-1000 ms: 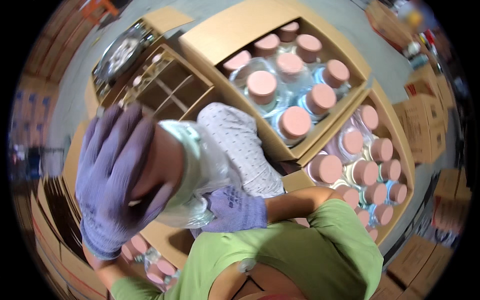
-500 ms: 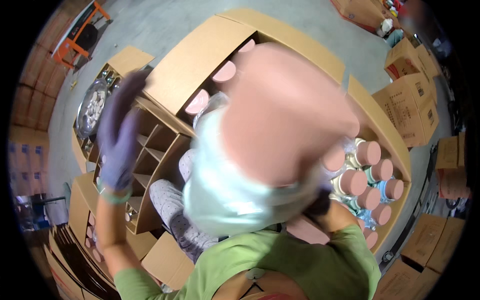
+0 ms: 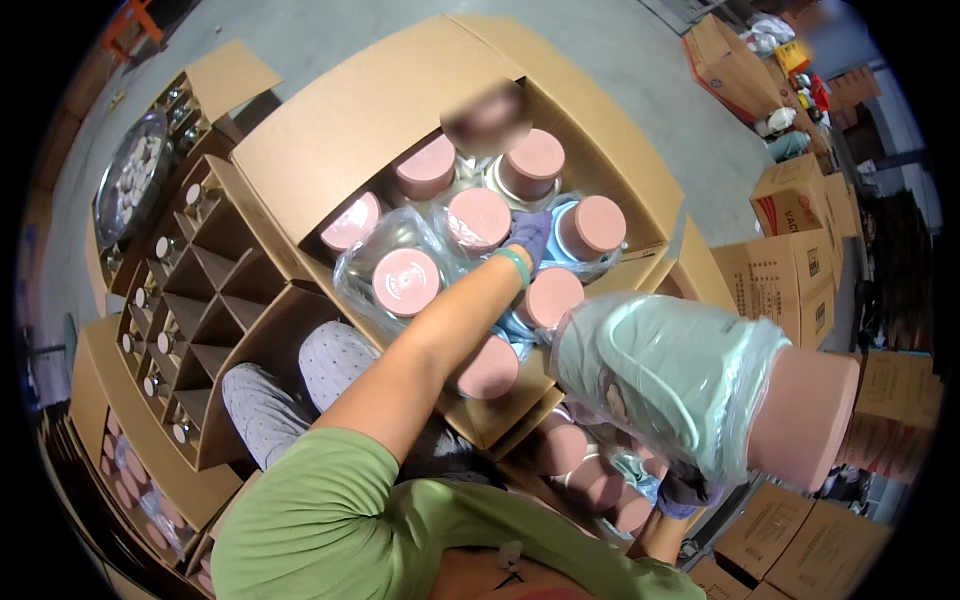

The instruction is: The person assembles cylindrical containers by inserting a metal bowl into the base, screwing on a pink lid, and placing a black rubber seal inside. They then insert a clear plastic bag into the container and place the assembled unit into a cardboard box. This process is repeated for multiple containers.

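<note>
My right hand (image 3: 688,490), in a purple and dark glove, is closed on a mint-green thermos jug (image 3: 640,370) in clear plastic wrap. The jug lies tilted at the right, its pink end (image 3: 805,415) pointing outward and its green handle facing up. My left hand (image 3: 533,236), in a purple glove with a green band at the wrist, reaches into the large cardboard box (image 3: 370,100). It is down among wrapped thermos jugs, against a blue one with a pink lid (image 3: 597,226). Its fingertips are hidden between the jugs.
Left of the box stands a divided carton (image 3: 215,300) with several glass liners, beside a metal bowl (image 3: 133,175) of pale pieces. Another box of pink-topped jugs (image 3: 595,480) sits below the right side. Stacked cartons (image 3: 790,270) line the right.
My left hand has swung from the left side into the box. The mint-green jug has moved from in front of me to the right, in my right hand.
</note>
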Available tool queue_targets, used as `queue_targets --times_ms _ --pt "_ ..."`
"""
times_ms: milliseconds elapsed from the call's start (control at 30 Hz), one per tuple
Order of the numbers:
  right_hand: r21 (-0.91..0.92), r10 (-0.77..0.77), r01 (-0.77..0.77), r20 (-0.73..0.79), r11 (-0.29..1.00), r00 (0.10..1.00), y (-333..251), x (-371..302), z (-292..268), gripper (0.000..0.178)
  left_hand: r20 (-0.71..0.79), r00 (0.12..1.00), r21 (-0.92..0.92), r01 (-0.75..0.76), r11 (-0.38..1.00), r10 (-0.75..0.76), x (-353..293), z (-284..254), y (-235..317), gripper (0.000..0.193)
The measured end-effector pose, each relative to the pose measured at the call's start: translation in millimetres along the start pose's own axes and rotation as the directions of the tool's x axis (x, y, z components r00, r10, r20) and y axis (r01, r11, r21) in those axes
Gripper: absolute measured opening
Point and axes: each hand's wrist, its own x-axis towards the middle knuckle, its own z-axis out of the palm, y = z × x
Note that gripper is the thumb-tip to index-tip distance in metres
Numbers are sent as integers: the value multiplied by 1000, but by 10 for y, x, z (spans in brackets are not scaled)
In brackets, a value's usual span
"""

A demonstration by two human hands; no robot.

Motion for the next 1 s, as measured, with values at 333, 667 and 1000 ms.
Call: queue_targets --times_ms 333,667,1000 --pt "3 82 -82 -31 997 996 252 82 -96 29 -359 913 -479 -358 801 194 -65 413 -349 27" --pt "25 63 -61 -53 998 997 233 60 -227 22 -1 971 -993 -30 -118 -240 -505 -577 120 49" --pt "209 -271 242 123 947 955 -532 92 329 20 -642 734 -674 -677 294 220 -2517 -2792 -1127 42"
